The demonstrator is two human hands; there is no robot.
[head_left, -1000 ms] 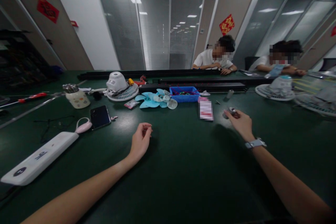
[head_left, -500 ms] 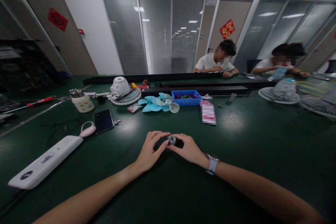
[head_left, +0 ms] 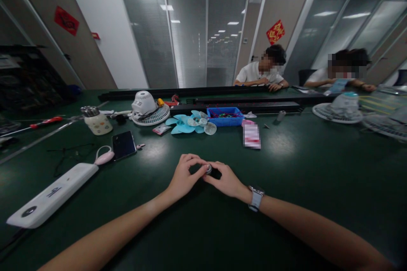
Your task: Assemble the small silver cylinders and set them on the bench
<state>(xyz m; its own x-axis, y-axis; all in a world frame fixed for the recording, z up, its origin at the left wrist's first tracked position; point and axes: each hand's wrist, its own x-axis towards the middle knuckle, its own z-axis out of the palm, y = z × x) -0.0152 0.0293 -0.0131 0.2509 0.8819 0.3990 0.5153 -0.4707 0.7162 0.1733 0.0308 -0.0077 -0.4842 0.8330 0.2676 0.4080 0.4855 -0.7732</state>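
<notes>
A small round metal part (head_left: 208, 169) stands on the dark green table (head_left: 203, 228) in front of me, between my two hands. The thumb and fingers of my left hand (head_left: 187, 175) close on its left side and top, covering part of it. From the right, my right hand (head_left: 227, 179) holds the same part between thumb and fingers. A watch with a pale strap (head_left: 256, 198) is on my right wrist.
Farther back are light-blue fan blades (head_left: 186, 123), a blue tray (head_left: 225, 117) of small parts and a white fan body (head_left: 144, 103). On the left lie a phone (head_left: 124, 145) and a long white device (head_left: 52, 194). Two people sit across the table.
My left thumb and fingers have moved over the top of the metal part, hiding more of it. My right hand has hardly moved.
</notes>
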